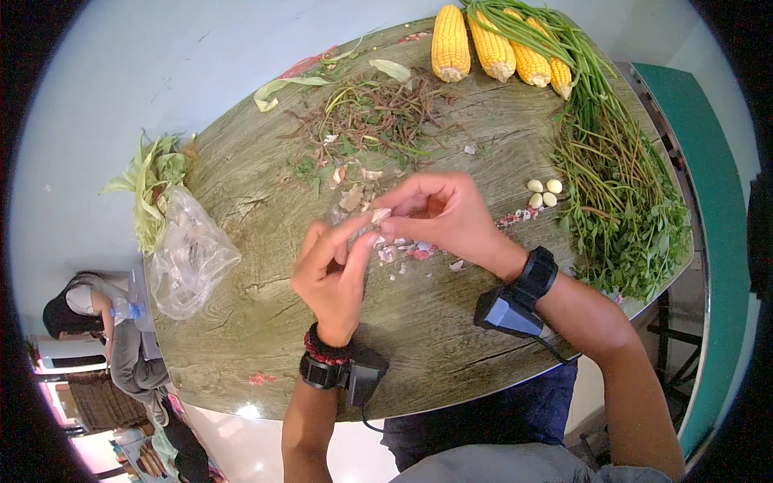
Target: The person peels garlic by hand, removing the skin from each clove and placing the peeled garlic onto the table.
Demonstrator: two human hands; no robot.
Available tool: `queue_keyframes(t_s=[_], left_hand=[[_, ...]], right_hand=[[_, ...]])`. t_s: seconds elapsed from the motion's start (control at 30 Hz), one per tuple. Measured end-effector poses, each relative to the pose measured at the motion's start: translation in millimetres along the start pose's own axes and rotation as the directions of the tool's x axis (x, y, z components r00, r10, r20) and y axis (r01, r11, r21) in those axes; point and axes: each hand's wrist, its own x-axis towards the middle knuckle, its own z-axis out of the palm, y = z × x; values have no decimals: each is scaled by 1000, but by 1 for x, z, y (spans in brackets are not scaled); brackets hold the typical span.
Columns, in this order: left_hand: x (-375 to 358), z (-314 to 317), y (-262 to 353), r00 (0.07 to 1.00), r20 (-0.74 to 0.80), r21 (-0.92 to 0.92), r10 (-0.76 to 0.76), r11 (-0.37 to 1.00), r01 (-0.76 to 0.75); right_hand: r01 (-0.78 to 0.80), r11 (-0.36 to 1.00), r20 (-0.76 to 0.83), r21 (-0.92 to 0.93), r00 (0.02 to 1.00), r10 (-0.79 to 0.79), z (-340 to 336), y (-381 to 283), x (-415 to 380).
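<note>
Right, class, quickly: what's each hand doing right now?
Left hand: fingers pinched on a garlic clove.
Right hand: pinching the same clove.

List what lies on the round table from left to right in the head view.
Pale green corn husks → crumpled clear plastic bag → left hand → right hand, both pinching a small garlic clove → white peeled garlic cloves → long-stemmed leafy greens.

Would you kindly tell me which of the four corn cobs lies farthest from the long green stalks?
The leftmost corn cob. It lies clear at the open end of the row, while the other three run toward the green stalks, the rightmost right against them.
</note>
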Motion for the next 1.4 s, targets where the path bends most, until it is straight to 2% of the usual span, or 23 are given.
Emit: queue_keyframes(t_s=[0.03, 0.23, 0.33, 0.47, 0.57, 0.67, 0.73, 0.83, 0.93, 1.17, 1.4], left_hand=[[0, 1, -1, 1000, -4, 8, -3, 1000, 3], [1, 2, -2, 999, -8, 24, 43, 999, -43], [1, 2, -2, 997, -19, 45, 74, 996, -73], [0, 3, 7, 997, -7, 169, 80, 983, -77], [-2, 2, 2, 999, -31, 239, 42, 970, -34], [0, 5, -10, 992, -56, 161, -116, 979, 124], [2, 4, -11, 999, -26, 194, -39, 980, 43], [4, 1, -4, 998, 33, 206, 55, 977, -61], [2, 2, 1, 993, 60, 179, 103, 977, -113], [0, 5, -5, 991, 35, 151, 132, 979, -136], [-1, 1, -2, 967, 94, 305, 235, 918, -253]], right_hand=[[13, 998, -13, -68, 1000, -14, 1, -1, -1], [17, 985, -11, -170, 1000, -19, 1, 3, -2], [-99, 988, -14, -119, 995, 98, 3, -6, -3], [65, 978, 5, -197, 998, -65, 3, 2, -3], [92, 971, 9, -221, 996, -92, 3, 2, -3], [106, 967, 4, -230, 994, -108, 3, 2, -3], [155, 950, -18, -270, 986, -165, 4, 5, -2], [187, 893, -147, -410, 952, -267, 4, 6, 1], [249, 835, -112, -490, 932, -344, 4, 7, 2], [277, 810, -71, -517, 929, -363, 4, 8, 1], [253, 801, -19, -543, 950, -313, 2, 4, 0]])
